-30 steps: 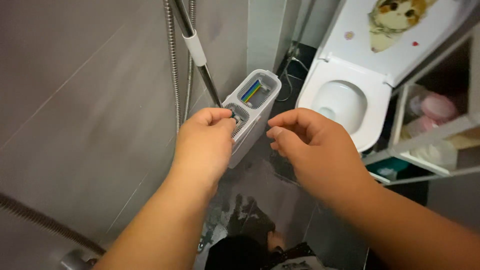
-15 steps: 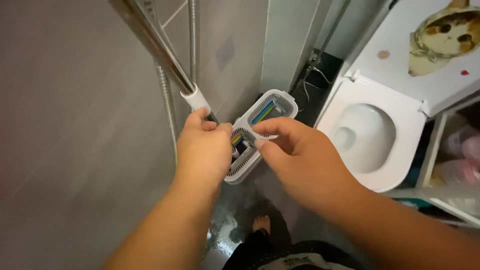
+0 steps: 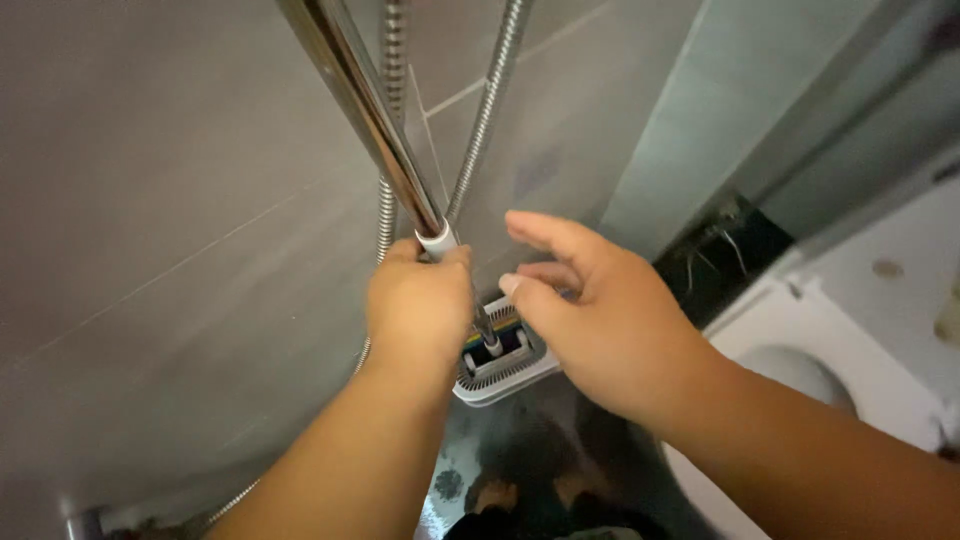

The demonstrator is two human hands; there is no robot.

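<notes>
My left hand [image 3: 418,305] is closed around a shiny metal pole [image 3: 360,110] just below its white collar [image 3: 437,240]. The pole's lower end goes down into a slot of a white slotted bucket [image 3: 500,368] standing on the floor beneath my hands. Coloured strips show inside the bucket. My right hand [image 3: 585,315] hovers over the bucket to the right of the pole, fingers spread and holding nothing. It covers much of the bucket's top.
A ribbed metal shower hose [image 3: 490,100] hangs along the grey tiled wall [image 3: 160,230] behind the pole. A white toilet [image 3: 800,350] with its lid up stands at the right. The floor [image 3: 520,450] below is dark and wet, with my feet showing.
My view has tilted up and closer to the wall. My left hand has slid up to the pole's white collar. My right hand has opened and lifted off the bucket's rim.
</notes>
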